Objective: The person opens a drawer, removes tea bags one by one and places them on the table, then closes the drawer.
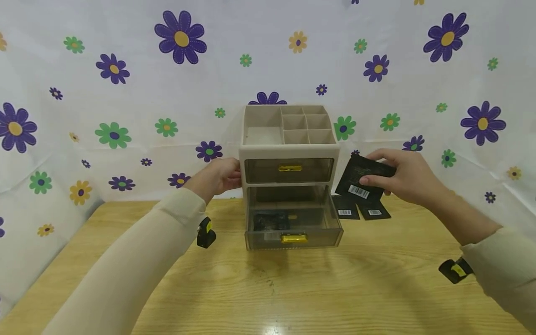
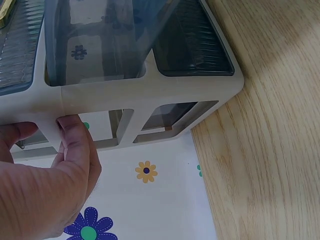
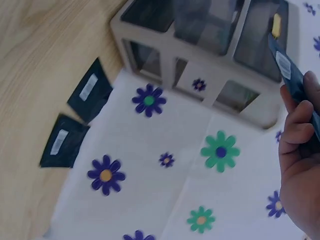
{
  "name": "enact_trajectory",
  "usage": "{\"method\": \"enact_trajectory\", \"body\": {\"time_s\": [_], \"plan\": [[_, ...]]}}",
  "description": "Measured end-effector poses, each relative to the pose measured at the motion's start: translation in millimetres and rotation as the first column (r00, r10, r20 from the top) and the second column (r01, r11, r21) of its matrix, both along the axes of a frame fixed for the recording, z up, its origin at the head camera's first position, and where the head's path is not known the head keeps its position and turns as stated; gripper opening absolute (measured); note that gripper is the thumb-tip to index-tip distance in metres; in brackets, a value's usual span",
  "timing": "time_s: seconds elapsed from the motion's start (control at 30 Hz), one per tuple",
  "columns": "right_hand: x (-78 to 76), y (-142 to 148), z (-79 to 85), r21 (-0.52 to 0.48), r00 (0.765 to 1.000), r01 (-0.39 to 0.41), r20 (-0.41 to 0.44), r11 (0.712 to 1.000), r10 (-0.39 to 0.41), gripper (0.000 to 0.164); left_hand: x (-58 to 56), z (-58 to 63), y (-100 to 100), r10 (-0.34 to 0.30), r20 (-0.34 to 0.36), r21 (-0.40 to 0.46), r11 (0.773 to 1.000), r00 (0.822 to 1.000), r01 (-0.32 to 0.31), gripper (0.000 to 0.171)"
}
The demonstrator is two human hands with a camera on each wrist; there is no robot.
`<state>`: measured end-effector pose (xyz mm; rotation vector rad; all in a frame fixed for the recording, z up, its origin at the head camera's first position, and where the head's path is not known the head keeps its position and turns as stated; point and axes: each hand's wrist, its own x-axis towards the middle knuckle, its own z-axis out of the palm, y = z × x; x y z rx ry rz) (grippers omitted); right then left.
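Observation:
A beige drawer organizer [image 1: 289,148] stands on the table, its smoky clear middle drawer [image 1: 320,238] pulled out. Inside that drawer lies a dark packet [image 1: 270,221], seen through the front. My left hand [image 1: 217,177] grips the organizer's side frame, fingers hooked into the side openings [image 2: 102,127]. To the right of the organizer, my right hand [image 1: 404,177] pinches a flat black packet [image 1: 351,179] with a white barcode label, thumb on the near face. Below it, two more black packets [image 1: 345,211] [image 3: 65,142] lie side by side on the table.
On top of the organizer are open compartments [image 1: 264,130], one large and several small. The top drawer [image 1: 268,171] is closed. A white cloth [image 1: 146,93] with printed flowers hangs behind the wooden table [image 1: 293,288].

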<state>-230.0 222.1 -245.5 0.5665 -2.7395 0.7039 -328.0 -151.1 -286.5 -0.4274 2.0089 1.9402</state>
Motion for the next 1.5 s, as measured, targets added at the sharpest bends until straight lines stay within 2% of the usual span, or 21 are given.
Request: {"method": "enact_trajectory", "body": {"time_s": [0.13,0.3,0.5,0.67,0.8,1.03,1.1,1.23,1.3,1.5], "plan": [[-10.9,19.1,-10.3,0.053,0.998,0.040,0.042,0.998,-0.043,0.051,1.4,-1.4,-2.1,-0.007,0.005,0.016,1.000,1.000,0.007,0.036],[-19.5,33.8,-21.8,0.095,0.985,0.065,0.151,0.993,-0.079,0.048,1.9,0.5,-1.4,-0.017,-0.002,-0.005,1.000,1.000,0.017,0.036],[-29.9,38.8,-38.3,0.118,0.973,0.077,0.207,0.990,-0.101,0.041,-0.1,6.2,-2.1,-0.011,-0.015,0.002,1.000,1.000,0.011,0.037],[-33.9,36.0,-56.9,0.109,0.965,0.069,0.243,0.992,-0.094,0.035,0.4,4.1,-2.0,-0.014,0.004,-0.008,1.000,1.000,0.014,0.036],[-37.2,34.1,-69.8,0.092,0.959,0.036,0.276,0.995,-0.061,0.034,1.3,2.3,-1.4,-0.012,0.001,-0.005,1.000,1.000,0.012,0.037],[-40.1,30.4,-87.4,0.110,0.943,-0.075,0.331,0.991,0.035,0.018,4.4,3.4,0.3,0.004,-0.008,-0.017,1.000,1.000,-0.004,0.035],[-40.5,29.5,-91.8,0.116,0.935,-0.099,0.350,0.988,0.053,0.020,4.6,3.3,0.8,0.018,-0.009,-0.014,1.000,1.000,-0.018,0.033],[-42.3,26.8,-100.4,0.125,0.922,-0.124,0.380,0.984,0.068,0.025,4.1,3.1,-0.1,0.002,-0.010,-0.015,1.000,1.000,-0.002,0.034],[-43.8,24.7,-105.4,0.137,0.925,-0.125,0.375,0.983,0.065,0.025,3.9,3.0,-0.6,-0.008,-0.008,-0.018,1.000,1.000,0.008,0.035],[-52.3,14.6,-122.5,0.279,0.977,-0.120,0.204,0.953,0.063,0.023,2.1,1.1,-1.0,-0.023,-0.004,-0.023,0.999,1.000,0.023,0.036]]}}
